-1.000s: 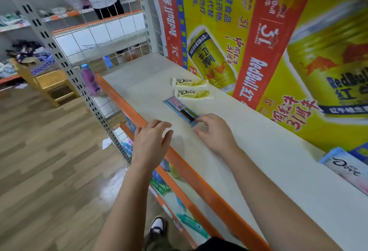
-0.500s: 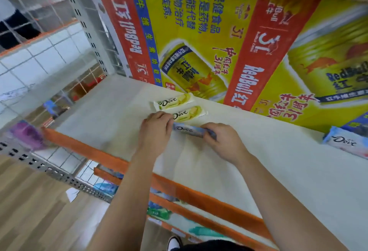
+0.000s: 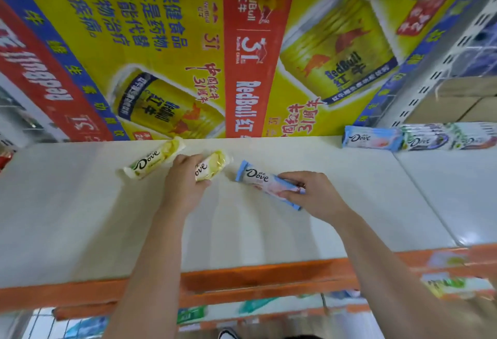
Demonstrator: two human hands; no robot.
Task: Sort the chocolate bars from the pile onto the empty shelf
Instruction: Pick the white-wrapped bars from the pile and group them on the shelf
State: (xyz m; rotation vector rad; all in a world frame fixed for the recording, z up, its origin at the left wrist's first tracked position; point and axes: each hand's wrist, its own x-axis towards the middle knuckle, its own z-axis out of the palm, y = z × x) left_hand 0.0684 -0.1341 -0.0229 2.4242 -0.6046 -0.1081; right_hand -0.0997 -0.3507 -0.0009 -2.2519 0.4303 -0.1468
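- shelf (image 3: 80, 217): white board with an orange front rail (image 3: 242, 276); backed along the rear edge by a Red Bull poster (image 3: 250, 69).
- first yellow Dove bar (image 3: 150, 162): flat on the shelf, left of centre, close to the rear edge; set diagonally, far end almost at the foot of the poster. Not touched by either hand.
- second yellow Dove bar (image 3: 213, 163): just right of the first, roughly parallel to it, with a narrow gap between the two; near-left end covered by the left hand.
- left hand (image 3: 185, 182): grip pinching the near-left end of the second yellow Dove bar, fingers curled over the top, thumb against the near edge.
- blue Dove bar (image 3: 258, 177): right of the second yellow Dove bar and apart from it, near mid-width of the shelf, further from the rear edge than both yellow bars; logo end pointing back-left. Fully flat or slightly raised: cannot tell.
- right hand (image 3: 314, 193): grip pinching the near-right end of the blue Dove bar, fingers on the far side, thumb on the near side.
- pile of Dove bars (image 3: 419, 138): along the rear edge toward the back-right corner, well apart from both hands; light-blue wrapper at the left end.
- perforated upright (image 3: 441, 69): behind the back-right corner.
- lower shelf (image 3: 255, 306): below the front rail, carrying blurred green and blue packets.
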